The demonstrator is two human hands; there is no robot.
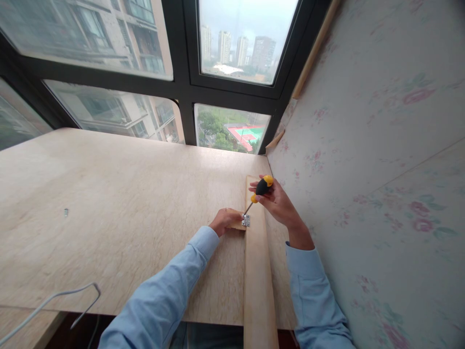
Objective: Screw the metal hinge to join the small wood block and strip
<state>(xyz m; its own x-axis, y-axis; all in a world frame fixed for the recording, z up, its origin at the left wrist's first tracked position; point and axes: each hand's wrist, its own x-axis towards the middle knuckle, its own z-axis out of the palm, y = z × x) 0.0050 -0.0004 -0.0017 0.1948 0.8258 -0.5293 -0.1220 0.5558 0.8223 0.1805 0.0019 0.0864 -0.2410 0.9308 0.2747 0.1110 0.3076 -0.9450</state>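
The hinge (246, 221) sits just below and right of the frame's centre, where the block (237, 226) meets the left edge of the board (257, 271). The board's long axis runs nearly straight up the frame from the bottom edge, while the block points left. The screwdriver (263, 187) slants from upper right down to lower left, its tip at the upper left part of the hinge; whether it seats in a screw head is too small to tell. The left hand (222, 221) is nearer, pinching the block just left of the hinge. The right hand (281, 206), above and right of the hinge, pinches the screwdriver's handle, some fingers extended. A loose screw (66, 212) lies on the sill (145, 194), far left.
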